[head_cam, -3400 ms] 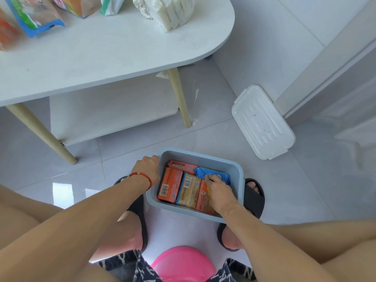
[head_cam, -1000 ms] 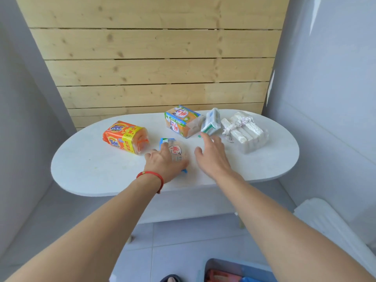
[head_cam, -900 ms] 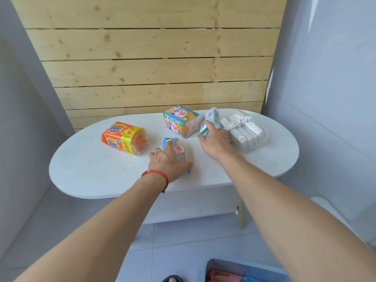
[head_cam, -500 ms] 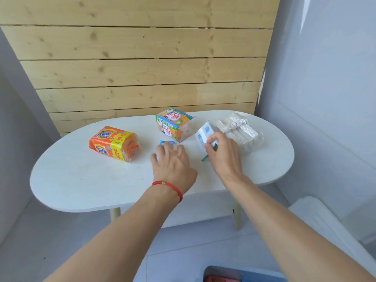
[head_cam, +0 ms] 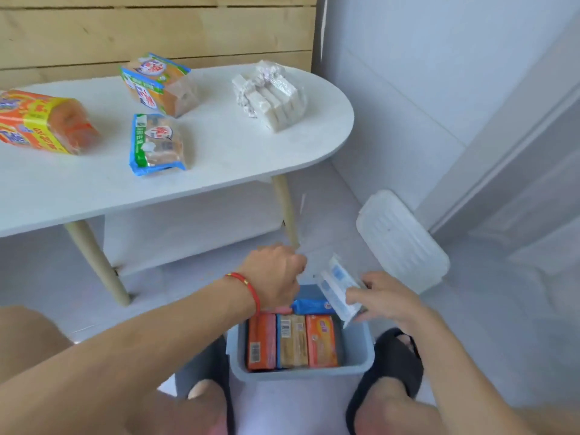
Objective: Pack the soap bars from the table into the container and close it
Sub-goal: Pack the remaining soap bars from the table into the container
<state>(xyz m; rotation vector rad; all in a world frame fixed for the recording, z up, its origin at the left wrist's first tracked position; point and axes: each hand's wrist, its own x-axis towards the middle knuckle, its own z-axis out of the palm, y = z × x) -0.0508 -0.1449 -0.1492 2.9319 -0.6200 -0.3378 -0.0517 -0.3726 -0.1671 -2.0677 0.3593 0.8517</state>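
Observation:
The blue-grey container (head_cam: 302, 370) stands on the floor between my feet. It holds three soap bars side by side, orange (head_cam: 261, 340), tan (head_cam: 292, 340) and orange (head_cam: 321, 339), with a blue pack (head_cam: 310, 306) behind them. My right hand (head_cam: 383, 301) grips a white-and-blue soap pack (head_cam: 337, 288), tilted over the container's back right corner. My left hand (head_cam: 273, 277) hovers over the back left corner with fingers curled down; what they touch is hidden. The white lid (head_cam: 401, 243) lies on the floor to the right.
On the white oval table (head_cam: 235, 158) lie an orange-yellow pack (head_cam: 40, 124), a green-orange pack (head_cam: 157, 83), a blue-edged pack (head_cam: 155, 144) and a wrapped bundle of white bars (head_cam: 270, 95). A table leg (head_cam: 285, 211) stands just behind the container. Black slippers (head_cam: 392, 365) flank it.
My right hand took the white-and-blue pack off the table and brought it down over the container. My left hand left the blue-edged pack on the table and dropped to the container.

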